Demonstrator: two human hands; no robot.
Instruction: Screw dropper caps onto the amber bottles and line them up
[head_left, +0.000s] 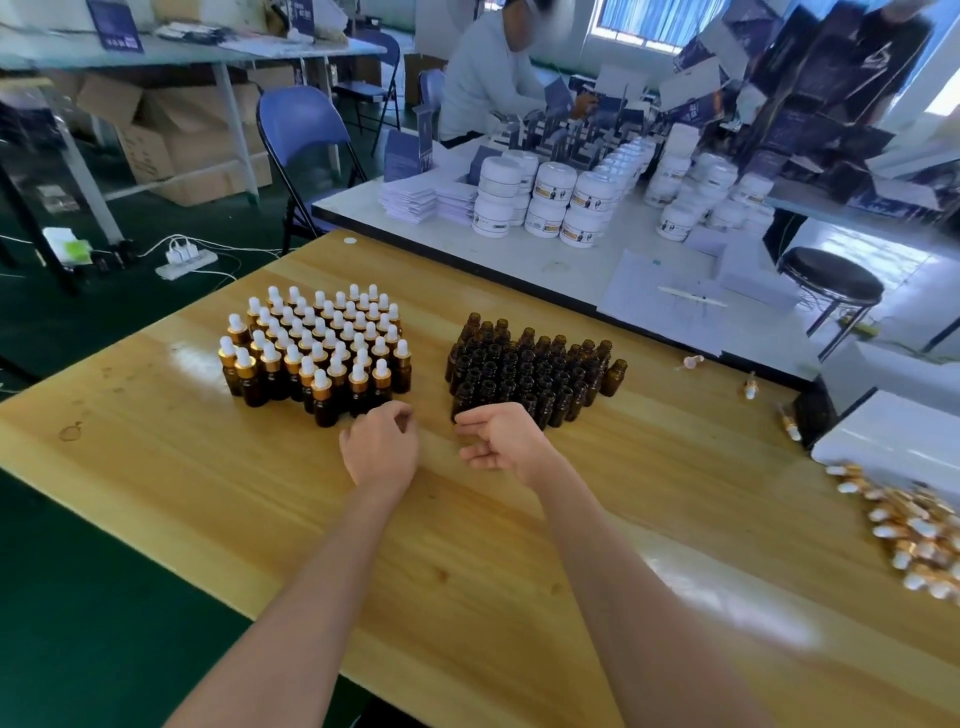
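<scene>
Standing in a tight block on our left side of the wooden table (208, 467), the capped amber bottles (317, 348) carry gold collars and white rubber bulbs. A short gap to their right sits the block of uncapped amber bottles (530, 369), mouths open, with one bottle at its far right edge leaning outward.

Our left hand (382, 449) rests knuckles-up just in front of the capped block, fingers loosely curled, and we see nothing in it; we cannot tell whether its fingertips touch the nearest bottle. Our right hand (498, 441) lies just in front of the uncapped block, palm turned inward, fingers relaxed and holding nothing.

A pile of dropper caps (914, 530) lies at the table's right edge, well apart from both hands. A few loose caps (749, 387) are scattered between that pile and the bottles. A white box (893, 441) stands behind the pile.

Beyond our table, a white table (519, 254) holds stacked white jars (556, 202) and sheets of paper. A person in a white top (483, 73) bends over its far end. A blue folding chair (306, 135) stands to the left, a black stool (831, 280) to the right, and a power strip (187, 260) lies on the green floor.
</scene>
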